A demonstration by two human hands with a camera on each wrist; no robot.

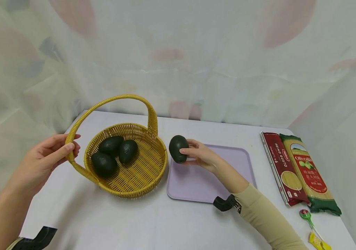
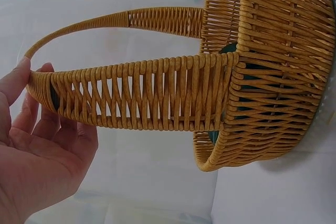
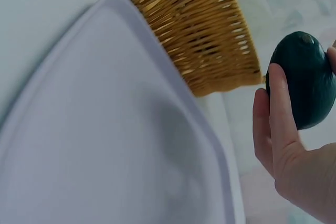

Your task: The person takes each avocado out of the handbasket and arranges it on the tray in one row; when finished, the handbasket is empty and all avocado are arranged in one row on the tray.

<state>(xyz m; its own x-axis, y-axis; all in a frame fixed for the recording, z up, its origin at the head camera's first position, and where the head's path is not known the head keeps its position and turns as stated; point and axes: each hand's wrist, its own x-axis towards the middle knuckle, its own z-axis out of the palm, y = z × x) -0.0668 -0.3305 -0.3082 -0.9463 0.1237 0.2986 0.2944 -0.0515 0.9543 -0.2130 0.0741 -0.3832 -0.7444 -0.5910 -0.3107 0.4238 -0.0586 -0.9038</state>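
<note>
A yellow wicker basket point(image 1: 157, 170) with a tall arched handle point(image 1: 128, 97) stands on the left of the table, three dark green avocados point(image 1: 104, 165) lying in its left half. My left hand point(image 1: 51, 151) grips the handle's left side between thumb and fingers; in the left wrist view the thumb lies over the handle point(image 2: 147, 93). My right hand point(image 1: 201, 155) holds another avocado point(image 1: 178, 147) above the left edge of a lilac tray point(image 1: 209, 187), just right of the basket. The right wrist view shows this avocado point(image 3: 302, 80) pinched by the fingers, clear of the tray.
At the table's right side lie a red spaghetti pack point(image 1: 282, 166) and a green-gold pasta bag point(image 1: 310, 170). Nearer the front right corner are a lollipop point(image 1: 306, 215) and a small yellow packet point(image 1: 319, 242). Patterned curtains point(image 1: 221, 69) hang behind and beside the table.
</note>
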